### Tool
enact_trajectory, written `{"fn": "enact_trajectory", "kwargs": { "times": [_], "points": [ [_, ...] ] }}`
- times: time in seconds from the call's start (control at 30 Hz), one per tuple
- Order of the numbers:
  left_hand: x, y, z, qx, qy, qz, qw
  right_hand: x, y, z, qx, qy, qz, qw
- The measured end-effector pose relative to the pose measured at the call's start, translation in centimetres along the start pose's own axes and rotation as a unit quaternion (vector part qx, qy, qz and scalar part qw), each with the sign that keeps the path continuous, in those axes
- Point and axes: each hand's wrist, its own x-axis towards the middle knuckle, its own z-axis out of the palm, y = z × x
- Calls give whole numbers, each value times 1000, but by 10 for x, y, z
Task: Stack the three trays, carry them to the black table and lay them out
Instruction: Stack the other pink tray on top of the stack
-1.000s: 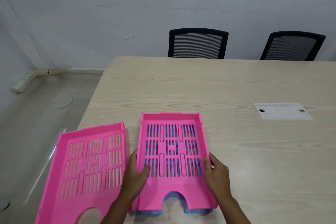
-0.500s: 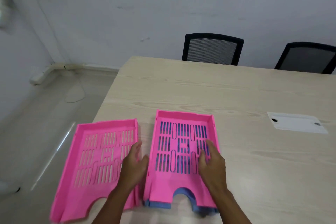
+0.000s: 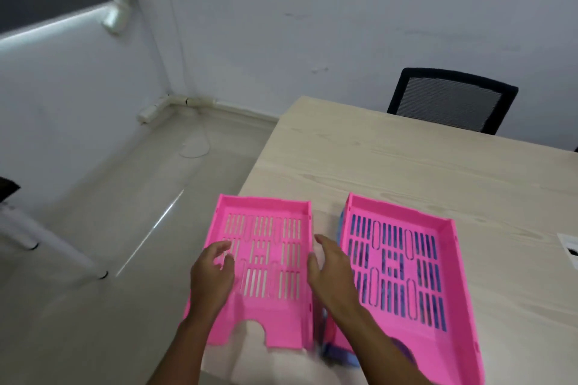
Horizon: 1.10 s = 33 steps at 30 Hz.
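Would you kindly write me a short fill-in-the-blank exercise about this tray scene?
1. Both hands reach for the single slotted pink plastic tray, which lies to the ___ of the stack.
2. The other pink tray sits on a ___ tray.
3. Behind the pale wooden table stands a ___ mesh chair.

Missing words: left; blue; black

Bare hands (image 3: 212, 278) and forearms, no sleeves
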Motion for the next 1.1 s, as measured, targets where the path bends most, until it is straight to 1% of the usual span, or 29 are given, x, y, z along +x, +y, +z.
{"fn": "enact_trajectory", "kwargs": {
  "times": [0.1, 0.2, 0.27, 0.33, 0.47, 0.57, 0.67, 0.8, 0.93, 1.1],
  "points": [
    [11, -17, -19, 41, 2, 17, 999, 2, -13, 20, -9, -36, 34, 999],
    [19, -31, -33, 66, -35, 16, 997, 1, -19, 35, 25, -43, 108, 993],
    [22, -38, -39, 66, -76, -18, 995, -1, -21, 44, 46, -59, 180, 981],
    [25, -50, -41, 51, -125, -74, 988, -3, -19, 51, 50, -72, 228, 970],
    [31, -77, -39, 31, -200, -146, 968, -13, -13, 58, 45, -82, 270, 958],
    [35, -91, -36, -5, -210, -163, 964, -18, -10, 63, 40, -69, 261, 962],
    [41, -95, -39, -36, -207, -158, 965, -18, -12, 61, 48, -46, 244, 967],
    [39, -51, -57, -81, -211, -138, 964, -16, -21, 47, 76, -18, 188, 979],
    [47, -30, -66, -115, -200, -116, 966, -12, -42, 23, 98, 14, 143, 985],
    [50, 8, -63, -145, -220, -58, 963, -9, -52, -12, 123, 62, 118, 983]
  ]
}}
